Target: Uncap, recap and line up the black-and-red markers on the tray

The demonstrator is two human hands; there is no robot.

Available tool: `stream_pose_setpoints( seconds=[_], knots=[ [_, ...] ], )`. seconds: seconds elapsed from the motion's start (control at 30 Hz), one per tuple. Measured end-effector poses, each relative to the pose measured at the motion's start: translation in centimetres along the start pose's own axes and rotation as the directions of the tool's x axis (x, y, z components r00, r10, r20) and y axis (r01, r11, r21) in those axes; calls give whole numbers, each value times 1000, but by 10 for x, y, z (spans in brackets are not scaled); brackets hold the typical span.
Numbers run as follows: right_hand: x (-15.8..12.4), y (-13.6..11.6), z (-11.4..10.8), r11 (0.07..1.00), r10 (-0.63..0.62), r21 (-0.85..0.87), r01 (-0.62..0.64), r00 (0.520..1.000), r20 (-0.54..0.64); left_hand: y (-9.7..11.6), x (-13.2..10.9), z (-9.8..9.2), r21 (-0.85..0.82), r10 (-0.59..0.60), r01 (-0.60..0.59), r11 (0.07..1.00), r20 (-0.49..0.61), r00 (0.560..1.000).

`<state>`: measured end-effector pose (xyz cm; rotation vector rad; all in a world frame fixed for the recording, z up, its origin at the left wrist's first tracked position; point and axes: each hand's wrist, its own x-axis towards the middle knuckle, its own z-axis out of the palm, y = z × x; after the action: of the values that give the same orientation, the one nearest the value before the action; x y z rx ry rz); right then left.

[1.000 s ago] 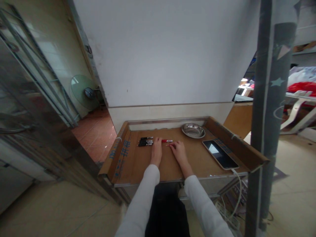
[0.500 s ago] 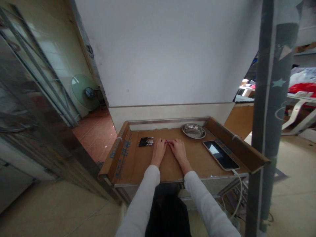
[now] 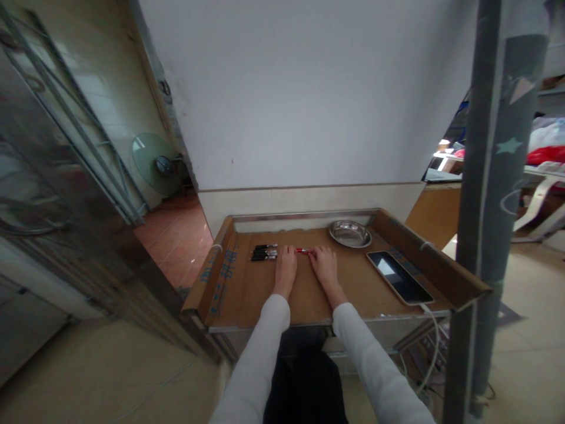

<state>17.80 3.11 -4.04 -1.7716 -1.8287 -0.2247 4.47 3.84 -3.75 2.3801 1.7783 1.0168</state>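
A slim red marker (image 3: 303,251) lies crosswise between my two hands, low over the cardboard. My right hand (image 3: 324,265) pinches its right end with the fingertips. My left hand (image 3: 286,268) has its fingers closed at the marker's left end, which they hide. Just left of that hand, several black markers (image 3: 265,252) lie side by side with pale print near their right ends. A lined cardboard surface (image 3: 251,300) with raised sides carries all of this.
A shiny round metal dish (image 3: 350,234) stands at the back right. In front of it lies a phone (image 3: 400,278), with a white cable (image 3: 436,335) running off the front edge. Folded cardboard walls (image 3: 430,253) bound the sides, and a white wall (image 3: 304,106) rises behind.
My hands have moved slightly apart, and more of the red marker shows between them. The whole view has shifted a little. The black markers, dish and phone stay in place.
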Motion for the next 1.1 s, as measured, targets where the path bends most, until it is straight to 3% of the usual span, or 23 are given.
stream_pose_setpoints(
  seconds=[0.17,0.3,0.4,0.5,0.67,0.8,0.9,1.0,1.1],
  knots=[
    [-3,1,-1,998,21,64,-20,1000,-14,2,-9,-14,69,-99,105,992,-95,991],
    [-9,1,-3,989,17,147,-14,1000,-23,-2,-20,-27,130,-252,280,951,-198,947],
    [-10,-2,-2,985,-65,159,64,998,3,-9,-28,-33,176,-349,402,898,-268,898],
    [-7,-8,-2,978,-187,98,182,981,48,-15,-35,-38,218,-386,450,866,-279,879],
    [2,-20,-1,976,-218,8,218,974,61,-15,-39,-44,271,-352,407,872,-230,907],
    [1,-21,-2,983,-172,61,171,985,13,-13,-41,-44,303,-316,366,880,-201,927],
    [-4,-17,-4,971,-103,213,107,994,-31,-14,-41,-43,294,-307,352,889,-189,933],
    [-8,-15,-6,903,-69,422,80,997,-41,-16,-40,-41,220,-283,312,924,-152,947],
    [-10,-18,-7,804,-75,589,85,996,-41,-13,-38,-38,38,-146,148,988,-37,989]
  ],
)
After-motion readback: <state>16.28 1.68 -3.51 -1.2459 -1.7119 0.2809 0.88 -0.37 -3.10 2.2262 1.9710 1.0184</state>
